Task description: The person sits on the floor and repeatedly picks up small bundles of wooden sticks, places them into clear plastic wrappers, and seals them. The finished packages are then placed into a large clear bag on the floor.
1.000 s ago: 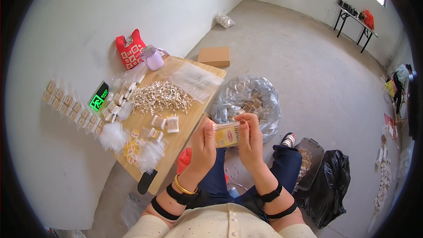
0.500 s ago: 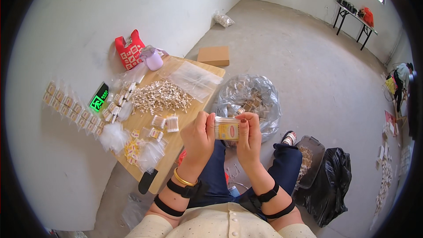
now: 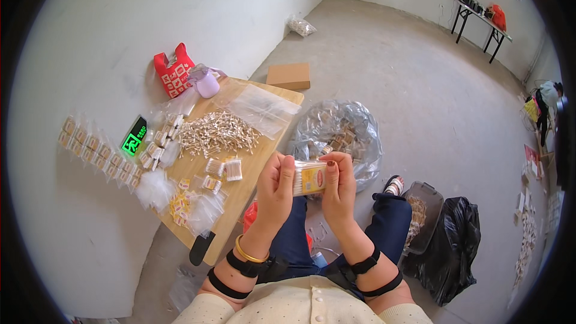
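A small pack of cotton swabs (image 3: 308,180) with a yellow label card is held up between both hands above my lap. My left hand (image 3: 276,189) grips its left end, thumb up along the side. At the right end, my right hand (image 3: 338,189) pinches it between thumb and fingers. To the left on the wooden table (image 3: 240,174) lie small swab bundles (image 3: 233,170), a big heap of loose cotton swabs (image 3: 219,132), yellow label cards (image 3: 180,209) and clear plastic bags (image 3: 207,210).
Rows of filled packs (image 3: 99,153) line the table's left side by a green-lit sign (image 3: 134,136). A lilac jug (image 3: 206,82) and red bag (image 3: 174,72) stand behind. On the floor are a large clear bag of packs (image 3: 366,138), a bin (image 3: 427,204), a black bag (image 3: 447,252) and a carton (image 3: 288,76).
The swab pack has turned a little, so its label sits nearer the right hand and more bare swabs show at the left. My left hand has shifted slightly right.
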Demonstrator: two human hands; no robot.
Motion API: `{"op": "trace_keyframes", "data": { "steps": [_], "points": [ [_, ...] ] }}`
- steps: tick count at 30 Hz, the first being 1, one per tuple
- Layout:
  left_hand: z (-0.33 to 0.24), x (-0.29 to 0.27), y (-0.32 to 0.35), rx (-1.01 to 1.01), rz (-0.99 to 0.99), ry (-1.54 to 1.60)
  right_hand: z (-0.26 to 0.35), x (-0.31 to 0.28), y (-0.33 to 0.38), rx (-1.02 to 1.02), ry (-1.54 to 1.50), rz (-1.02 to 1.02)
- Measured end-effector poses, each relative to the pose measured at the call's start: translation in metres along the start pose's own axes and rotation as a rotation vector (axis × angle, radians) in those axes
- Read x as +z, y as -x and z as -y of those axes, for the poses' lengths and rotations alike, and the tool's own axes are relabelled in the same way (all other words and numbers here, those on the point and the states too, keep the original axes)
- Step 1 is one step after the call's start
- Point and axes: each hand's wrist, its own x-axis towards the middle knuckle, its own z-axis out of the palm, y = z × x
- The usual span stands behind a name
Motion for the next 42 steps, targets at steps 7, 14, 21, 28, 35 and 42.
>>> {"op": "trace_keyframes", "data": {
  "steps": [7,14,21,28,35,42],
  "points": [
    [0.003,0.001,0.001,0.126,-0.031,-0.241,0.002,-0.004,0.001,0.007,-0.063,0.012],
    [-0.001,-0.001,0.001,-0.118,0.112,0.098,0.003,-0.011,0.0,0.285,-0.301,0.033],
    [0.005,-0.001,0.004,-0.136,0.029,0.084,-0.001,-0.015,-0.002,0.28,-0.221,0.011],
    [0.004,0.007,0.007,-0.013,-0.046,0.067,-0.013,-0.015,-0.005,0.243,-0.186,-0.051],
    [0.025,0.02,0.004,0.234,-0.09,-0.084,-0.022,-0.009,-0.001,0.122,-0.215,-0.024],
    [0.018,0.013,0.008,-0.031,-0.033,0.166,-0.018,-0.02,-0.007,0.184,-0.273,-0.067]
  ]
}}
